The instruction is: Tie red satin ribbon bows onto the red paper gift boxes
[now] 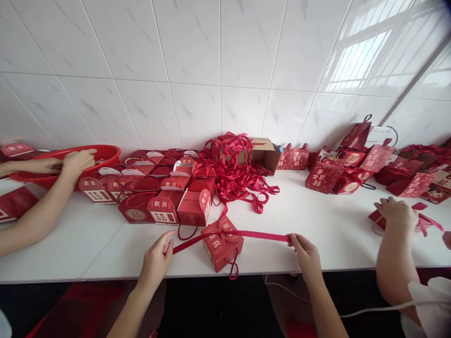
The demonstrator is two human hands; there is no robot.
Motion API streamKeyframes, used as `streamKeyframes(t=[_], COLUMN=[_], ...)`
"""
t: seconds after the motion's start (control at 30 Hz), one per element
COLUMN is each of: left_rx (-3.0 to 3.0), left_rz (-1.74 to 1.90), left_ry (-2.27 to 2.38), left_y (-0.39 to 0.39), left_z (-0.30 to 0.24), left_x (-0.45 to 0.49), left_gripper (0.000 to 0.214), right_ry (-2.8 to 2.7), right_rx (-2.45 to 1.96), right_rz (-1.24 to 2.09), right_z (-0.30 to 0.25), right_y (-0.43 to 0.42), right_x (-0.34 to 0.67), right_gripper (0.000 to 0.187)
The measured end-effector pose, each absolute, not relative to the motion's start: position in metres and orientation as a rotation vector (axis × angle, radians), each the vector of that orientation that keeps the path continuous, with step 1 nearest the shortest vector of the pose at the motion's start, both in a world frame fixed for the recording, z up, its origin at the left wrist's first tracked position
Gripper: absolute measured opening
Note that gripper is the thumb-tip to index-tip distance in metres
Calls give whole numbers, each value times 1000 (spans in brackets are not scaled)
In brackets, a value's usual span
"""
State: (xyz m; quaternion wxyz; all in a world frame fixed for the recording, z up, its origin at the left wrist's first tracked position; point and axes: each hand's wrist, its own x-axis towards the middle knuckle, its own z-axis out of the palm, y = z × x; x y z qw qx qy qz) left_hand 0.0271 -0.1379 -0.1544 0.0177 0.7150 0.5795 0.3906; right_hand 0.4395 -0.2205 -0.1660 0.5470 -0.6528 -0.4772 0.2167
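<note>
A small red gift box (221, 246) stands near the front edge of the white table (317, 225). A red ribbon (262, 235) runs across its top and out to both sides. My left hand (159, 256) pinches the ribbon's left end. My right hand (306, 251) pinches its right end, so the ribbon is stretched between them. Both hands are closed on the ribbon.
Rows of folded red boxes (165, 190) and a heap of loose ribbons (235, 173) beside an open cardboard carton (264, 152) lie behind. Another person's hands (75, 162) reach a red basin (102, 152) at left. A third person's hand (396, 213) works a box at right, near more boxes (326, 176).
</note>
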Motion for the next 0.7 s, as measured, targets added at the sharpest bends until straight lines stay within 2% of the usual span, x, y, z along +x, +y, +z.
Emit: streamKeyframes(t=[0.17, 0.27, 0.33, 0.43, 0.57, 0.7], left_rx=[2217, 2216, 2117, 1845, 1724, 1825], left_rz=[1388, 1407, 1337, 1146, 1020, 1174], left_ry=[1815, 1711, 1592, 1406, 1194, 1325], left_y=[-141, -150, -156, -159, -151, -145], left_z=[-135, -122, -118, -117, -117, -111], left_x=[61, 87, 102, 116, 122, 122], left_gripper=[23, 25, 32, 40, 35, 33], right_ry=[-915, -914, -1136, -1532, -1746, -1698], right_rx=[-1541, -1564, -1504, -1362, -1250, -1441], right_rz=[603, 444, 393, 667, 1027, 1030], right_z=[-159, -149, -139, -121, -103, -101], right_y=[-196, -183, -177, -172, -175, -191], right_x=[424, 407, 392, 369, 348, 352], right_gripper=[57, 73, 67, 48, 46, 49])
